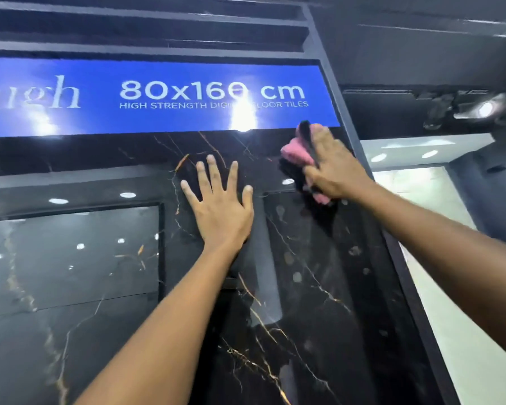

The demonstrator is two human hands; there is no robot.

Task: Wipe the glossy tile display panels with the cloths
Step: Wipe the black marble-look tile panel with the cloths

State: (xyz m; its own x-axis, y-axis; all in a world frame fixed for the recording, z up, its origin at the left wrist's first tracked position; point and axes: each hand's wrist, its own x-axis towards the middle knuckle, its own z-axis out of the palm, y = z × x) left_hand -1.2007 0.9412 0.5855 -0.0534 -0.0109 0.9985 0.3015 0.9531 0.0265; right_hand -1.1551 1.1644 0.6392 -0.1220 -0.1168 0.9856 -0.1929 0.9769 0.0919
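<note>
Showroom lights glare off a tall black marble-look tile panel (304, 287), veined in gold and set in a dark frame (360, 135) beneath a blue sign (158, 95) reading "80x160 cm" and "high strength" floor tiles. A person reaches up to its top right corner, where the right hand (333, 168) presses a bunched pink cloth (294, 152), seemingly together with a darker cloth, flat against the glossy face; the fingers lie over the wad and the thumb curls around its lower edge, clamping it so it cannot slip during the stroke. The left hand (219, 206) rests just beside it on the same panel, palm flat, fingers straight and spread, holding nothing, apparently bracing the body for the overhead reach. Pale smudges dot the surface lower down on the right, suggesting most of this panel is not yet wiped. A second dark panel (70, 273) stands to the left, reflecting ceiling spotlights. Wiping appears to be starting at the top edge, with the work likely to run downward.
</note>
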